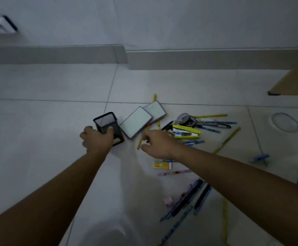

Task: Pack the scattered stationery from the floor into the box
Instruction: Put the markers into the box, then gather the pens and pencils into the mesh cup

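My left hand (96, 139) grips a black mesh box (107, 124) that lies tilted on the grey tiled floor, opening facing away. My right hand (156, 142) hovers just right of it, fingers loosely curled over a yellow pencil (139, 143); whether it touches the pencil I cannot tell. Two white pads with pink edges (136, 122) lie beside the box. Further right lie a tape roll (186, 119), a yellow staple packet (186, 133), blue pens (215, 124) and more yellow pencils (227, 142).
A skirting board and wall (197, 57) run along the back. A cardboard flap (293, 82) sits at the right edge, with a round floor drain (284, 122) below it. Dark pens (189, 197), an eraser (167, 200) and a small yellow packet (163, 165) lie under my right forearm.
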`<state>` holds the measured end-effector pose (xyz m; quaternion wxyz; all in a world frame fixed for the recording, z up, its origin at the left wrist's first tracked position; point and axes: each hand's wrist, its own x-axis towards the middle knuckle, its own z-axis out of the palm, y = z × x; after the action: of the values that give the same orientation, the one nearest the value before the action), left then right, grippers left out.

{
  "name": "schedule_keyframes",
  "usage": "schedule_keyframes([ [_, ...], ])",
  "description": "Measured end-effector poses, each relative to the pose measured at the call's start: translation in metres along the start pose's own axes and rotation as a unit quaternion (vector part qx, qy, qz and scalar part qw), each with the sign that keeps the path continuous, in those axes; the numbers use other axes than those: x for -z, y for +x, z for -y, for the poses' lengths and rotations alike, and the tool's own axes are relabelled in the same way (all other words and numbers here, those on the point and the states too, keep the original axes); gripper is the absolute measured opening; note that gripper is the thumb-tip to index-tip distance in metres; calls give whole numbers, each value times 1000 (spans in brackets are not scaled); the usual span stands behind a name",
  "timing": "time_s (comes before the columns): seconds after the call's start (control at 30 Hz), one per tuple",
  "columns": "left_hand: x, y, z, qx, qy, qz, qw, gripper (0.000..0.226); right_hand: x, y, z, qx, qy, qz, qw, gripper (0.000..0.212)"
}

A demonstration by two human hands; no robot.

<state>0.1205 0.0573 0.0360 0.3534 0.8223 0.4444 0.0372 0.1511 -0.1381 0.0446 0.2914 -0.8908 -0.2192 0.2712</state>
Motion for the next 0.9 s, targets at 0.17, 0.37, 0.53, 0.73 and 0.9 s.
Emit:
schedule_keyframes([
  [0.17,5,26,5,57,-72,104,990,65,-17,46,19,-28,48,16,998,46],
  [0.37,9,38,21,81,-189,221,953,41,-24,63,21,-50,107,-68,991,37],
  [0.53,14,35,38,88,-173,277,941,82,-18,52,0,-66,135,-125,981,20],
  [0.73,11,-9,38,38,-250,371,893,33,-3,12,-40,-48,105,-110,987,17],
  [0.9,3,-48,45,-79,-244,329,909,68,-5,-36,-73,-22,106,-64,992,7],
])
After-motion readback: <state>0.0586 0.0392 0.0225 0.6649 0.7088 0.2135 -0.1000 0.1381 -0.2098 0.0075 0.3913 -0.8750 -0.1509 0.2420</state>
